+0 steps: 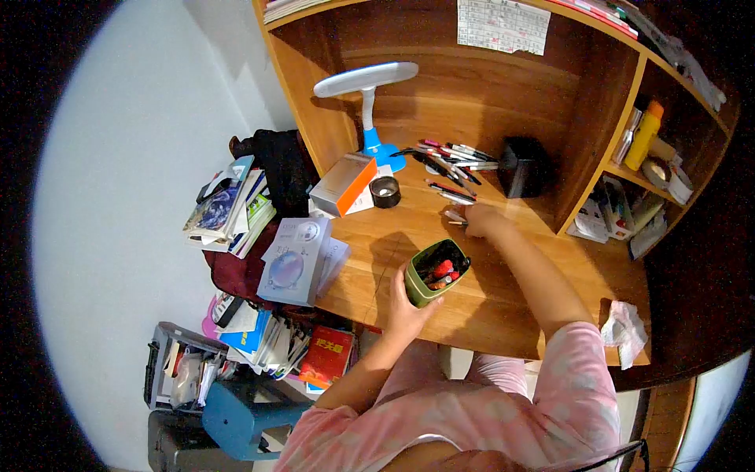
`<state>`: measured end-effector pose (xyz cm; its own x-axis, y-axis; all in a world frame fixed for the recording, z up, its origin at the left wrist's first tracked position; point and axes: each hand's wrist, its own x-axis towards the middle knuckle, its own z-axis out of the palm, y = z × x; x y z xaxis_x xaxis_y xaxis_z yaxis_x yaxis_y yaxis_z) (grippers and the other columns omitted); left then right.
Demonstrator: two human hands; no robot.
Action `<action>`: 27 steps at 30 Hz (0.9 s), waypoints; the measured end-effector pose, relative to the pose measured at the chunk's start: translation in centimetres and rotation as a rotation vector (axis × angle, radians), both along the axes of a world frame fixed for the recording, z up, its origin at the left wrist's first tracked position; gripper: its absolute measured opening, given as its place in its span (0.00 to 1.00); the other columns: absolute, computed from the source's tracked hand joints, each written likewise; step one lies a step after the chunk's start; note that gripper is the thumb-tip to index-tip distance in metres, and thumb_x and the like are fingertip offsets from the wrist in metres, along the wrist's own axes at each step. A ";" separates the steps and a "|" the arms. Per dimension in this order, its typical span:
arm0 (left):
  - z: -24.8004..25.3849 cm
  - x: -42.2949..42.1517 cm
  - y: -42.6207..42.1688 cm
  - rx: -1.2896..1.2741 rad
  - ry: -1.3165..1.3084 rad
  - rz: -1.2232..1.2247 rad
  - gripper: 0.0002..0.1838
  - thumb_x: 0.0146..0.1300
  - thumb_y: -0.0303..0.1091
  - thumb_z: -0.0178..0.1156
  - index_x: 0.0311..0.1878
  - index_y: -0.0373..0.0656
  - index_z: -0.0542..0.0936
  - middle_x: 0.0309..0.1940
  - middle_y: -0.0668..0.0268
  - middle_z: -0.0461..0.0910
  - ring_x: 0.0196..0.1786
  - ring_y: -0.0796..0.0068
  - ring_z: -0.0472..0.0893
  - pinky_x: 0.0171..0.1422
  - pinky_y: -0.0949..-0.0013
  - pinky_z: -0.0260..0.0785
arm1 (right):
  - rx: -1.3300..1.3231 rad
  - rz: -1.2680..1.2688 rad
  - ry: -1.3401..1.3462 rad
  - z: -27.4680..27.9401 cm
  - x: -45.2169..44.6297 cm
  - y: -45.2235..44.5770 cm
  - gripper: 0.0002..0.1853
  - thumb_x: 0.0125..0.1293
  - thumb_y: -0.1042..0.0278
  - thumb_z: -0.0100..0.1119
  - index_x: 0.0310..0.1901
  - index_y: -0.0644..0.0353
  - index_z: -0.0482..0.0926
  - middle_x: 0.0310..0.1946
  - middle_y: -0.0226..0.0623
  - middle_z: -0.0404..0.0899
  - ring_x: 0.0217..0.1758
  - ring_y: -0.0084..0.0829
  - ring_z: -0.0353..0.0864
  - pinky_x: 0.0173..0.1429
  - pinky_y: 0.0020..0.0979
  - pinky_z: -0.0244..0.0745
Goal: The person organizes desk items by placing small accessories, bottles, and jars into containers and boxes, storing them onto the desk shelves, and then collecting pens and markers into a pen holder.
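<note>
My left hand (409, 308) is wrapped round a green pen holder (425, 293), tilted so its opening shows. Inside it are a few red and dark items (443, 271), too small to name. Over the desk my right hand (478, 221) has its fingers closed on slim pale pens (454, 217), whose ends stick out to the left. Just beyond the fingers lie several pencils (451, 191). A larger pile of pens (456, 161) is spread farther back, next to a black square pen holder (524, 167).
A blue and white desk lamp (368, 110) stands at the back. Left of the pens are a roll of dark tape (385, 192), an orange-edged box (344, 184) and a white box (292, 262). A crumpled tissue (625, 330) lies at the right edge. Shelves (641, 179) rise at the right.
</note>
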<state>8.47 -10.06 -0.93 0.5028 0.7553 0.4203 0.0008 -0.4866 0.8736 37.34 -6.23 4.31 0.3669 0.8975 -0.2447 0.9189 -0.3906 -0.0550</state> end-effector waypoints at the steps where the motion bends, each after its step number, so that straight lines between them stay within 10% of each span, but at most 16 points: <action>1: 0.3 0.0 -0.1 -0.003 -0.010 -0.001 0.48 0.48 0.32 0.76 0.69 0.37 0.58 0.61 0.50 0.65 0.64 0.54 0.69 0.69 0.56 0.62 | 0.009 0.002 0.009 -0.5 0.1 0.0 0.20 0.57 0.65 0.60 0.51 0.62 0.81 0.52 0.50 0.81 0.54 0.49 0.81 0.58 0.43 0.76; 8: 2.2 -0.4 -0.7 0.028 0.053 0.023 0.48 0.47 0.31 0.76 0.69 0.37 0.58 0.61 0.51 0.66 0.64 0.56 0.69 0.68 0.56 0.62 | -0.082 -0.067 -0.089 -0.3 -1.8 -0.4 0.26 0.61 0.55 0.53 0.57 0.61 0.77 0.51 0.50 0.82 0.56 0.49 0.80 0.61 0.48 0.72; 11: 1.6 -0.2 -0.6 0.018 0.022 0.011 0.48 0.48 0.31 0.76 0.69 0.37 0.57 0.61 0.51 0.66 0.64 0.57 0.70 0.68 0.57 0.63 | 0.285 -0.135 0.027 -2.4 0.0 -1.6 0.26 0.63 0.59 0.53 0.62 0.61 0.72 0.42 0.47 0.84 0.45 0.43 0.85 0.46 0.45 0.78; 15: 0.8 0.0 -0.7 -0.052 -0.003 0.008 0.49 0.48 0.32 0.76 0.70 0.36 0.56 0.62 0.51 0.65 0.64 0.58 0.70 0.68 0.58 0.63 | 0.638 -0.370 1.019 0.8 -1.2 -5.1 0.07 0.69 0.72 0.51 0.47 0.55 0.69 0.21 0.30 0.71 0.17 0.23 0.69 0.19 0.27 0.64; 27: 0.4 0.2 -0.6 -0.010 0.032 -0.022 0.52 0.46 0.29 0.77 0.71 0.36 0.53 0.63 0.52 0.67 0.66 0.61 0.70 0.70 0.59 0.64 | 1.277 -0.343 1.913 7.7 -5.7 -10.3 0.17 0.74 0.51 0.53 0.30 0.50 0.65 0.17 0.21 0.58 0.17 0.15 0.54 0.20 0.20 0.50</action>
